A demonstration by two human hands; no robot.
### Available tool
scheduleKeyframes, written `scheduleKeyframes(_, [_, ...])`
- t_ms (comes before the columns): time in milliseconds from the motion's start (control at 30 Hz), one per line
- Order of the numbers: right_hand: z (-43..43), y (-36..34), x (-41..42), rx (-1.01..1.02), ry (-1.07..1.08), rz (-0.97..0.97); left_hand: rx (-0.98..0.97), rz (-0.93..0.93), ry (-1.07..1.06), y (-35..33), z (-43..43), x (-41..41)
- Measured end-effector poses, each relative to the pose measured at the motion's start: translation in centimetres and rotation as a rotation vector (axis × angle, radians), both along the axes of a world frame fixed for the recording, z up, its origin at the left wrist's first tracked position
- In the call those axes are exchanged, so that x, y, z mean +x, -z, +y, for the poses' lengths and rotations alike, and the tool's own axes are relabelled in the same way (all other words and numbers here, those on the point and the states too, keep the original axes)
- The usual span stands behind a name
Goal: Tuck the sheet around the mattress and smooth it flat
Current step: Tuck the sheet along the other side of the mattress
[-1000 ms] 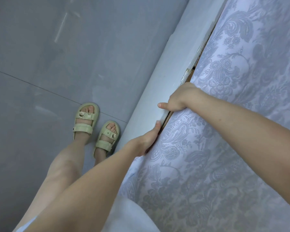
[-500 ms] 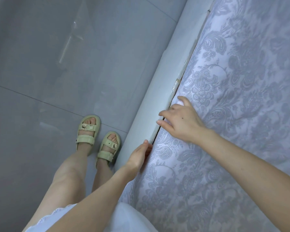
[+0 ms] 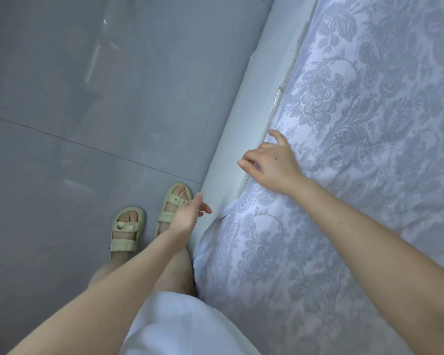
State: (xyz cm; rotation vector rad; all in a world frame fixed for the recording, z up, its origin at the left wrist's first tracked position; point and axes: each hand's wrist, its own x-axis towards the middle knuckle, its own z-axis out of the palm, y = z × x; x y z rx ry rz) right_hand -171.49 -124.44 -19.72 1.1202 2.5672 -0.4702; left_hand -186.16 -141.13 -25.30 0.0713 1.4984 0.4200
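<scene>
The tucking step is judged to be in hand along the left edge of the bed. A pale lilac cotton-like sheet woven with a grey-blue damask flower pattern (image 3: pixel 356 175) is spread over the mattress, which is hidden beneath it. Farther along, its edge is seen to drop into the gap beside the smooth, off-white bed-frame rail (image 3: pixel 241 119); nearer, it bulges loosely over the rail.

The right hand (image 3: pixel 272 165) is held over that edge with fingers spread and slightly bent, nothing grasped; contact with the cloth cannot be told. The left hand (image 3: pixel 186 215) is held relaxed and empty just left of the rail, above the glossy grey tiled floor (image 3: pixel 87 98).

Next, the soft near bulge would probably need to be pushed down into the gap, then soft creases stroked flat.
</scene>
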Motion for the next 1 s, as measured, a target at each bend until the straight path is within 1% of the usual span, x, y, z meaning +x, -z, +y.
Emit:
scheduleKeyframes(67, [-2.7, -0.9, -1.0, -0.158, -0.003, -0.087, -0.030, 0.008, 0.063, 0.4, -2.4, -0.9])
scheduleKeyframes(133, [-5.4, -1.7, -2.1, -0.282, -0.100, -0.253, -0.056, -0.008, 0.151, 0.9, -4.9, -0.9])
scheduleKeyframes(200, [-7.1, -1.7, -3.1, -0.293, -0.185, -0.363, -0.048, -0.041, 0.178, 0.6, -6.6, -0.8])
scheduleKeyframes(267, [-7.8, -1.1, -3.9, -0.293, -0.182, -0.443, -0.050, -0.090, 0.209, 0.6, -8.2, -0.4])
scheduleKeyframes(333, [-8.5, -0.6, -4.6, -0.341, -0.190, -0.509, -0.084, -0.180, 0.192, 1.1, -10.0, 0.2])
scheduleKeyframes(400, [-9.6, -0.2, -4.8, -0.397, -0.250, -0.592, -0.124, -0.268, 0.141, 1.7, -11.5, 0.7])
scheduleKeyframes(500, [-11.1, 0.6, -5.1, -0.444, -0.366, -0.753, -0.104, -0.311, 0.112, 2.8, -13.3, 1.1])
scheduleKeyframes(567, [-12.0, 1.3, -5.4, -0.503, -0.318, -0.832, -0.112, -0.302, 0.087, 2.8, -13.8, 1.2])
scheduleKeyframes(633, [-13.1, 2.0, -6.1, -0.571, -0.253, -0.861, -0.083, -0.289, 0.035, 2.5, -14.1, 1.2])
scheduleKeyframes(700, [-13.9, 2.1, -6.3, -0.685, -0.194, -0.882, -0.062, -0.286, -0.040, 2.6, -14.7, 1.5])
scheduleKeyframes(767, [-13.9, 1.5, -6.2, -0.833, -0.081, -0.896, -0.075, -0.271, -0.125, 2.7, -15.4, 1.5])
scheduleKeyframes(833, [-13.4, 1.0, -5.9, -0.930, 0.037, -0.895, -0.074, -0.261, -0.086, 2.7, -15.8, 1.4])
scheduleKeyframes(933, [-13.4, 0.7, -5.8, -0.936, 0.051, -0.899, -0.060, -0.286, 0.005, 2.2, -16.3, 1.8])
scheduleKeyframes(1000, [-13.6, 0.7, -6.1, -0.920, 0.044, -0.899, -0.065, -0.300, -0.027, 1.6, -16.4, 2.2])
